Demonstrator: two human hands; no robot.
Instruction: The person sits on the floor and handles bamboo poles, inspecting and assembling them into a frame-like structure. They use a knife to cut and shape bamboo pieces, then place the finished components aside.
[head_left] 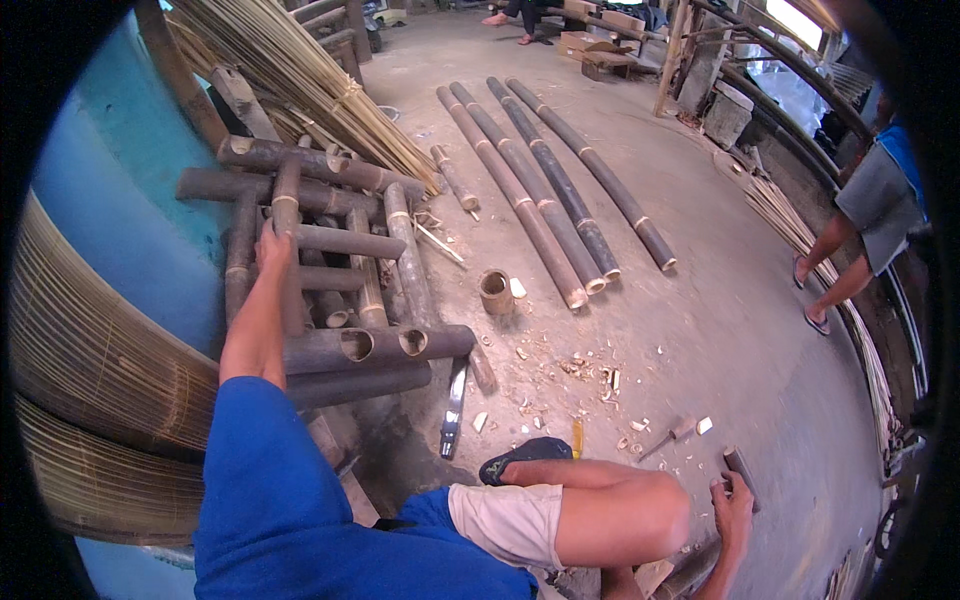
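My left hand [272, 246] is closed around an upright dark bamboo piece [286, 198] in a stack of bamboo parts at left. Beside it, a bamboo tube [350, 242] juts to the right across the stack. In front lies a thick bamboo tube with round holes cut in it [384, 345]. At lower right, my right hand [733, 508] has its thumb and fingers apart, with the fingertips against a short dark bamboo tube [741, 476]. Whether they touch or only overlap it is hard to tell.
A large blade [454, 412], a handled pointed tool [680, 431] and scattered shavings [600, 380] lie on the floor. Beyond are a bamboo cup [495, 291] and several long bamboo poles [545, 190]. Bamboo strips [310, 80] lean at left. Another person [880, 205] stands at right.
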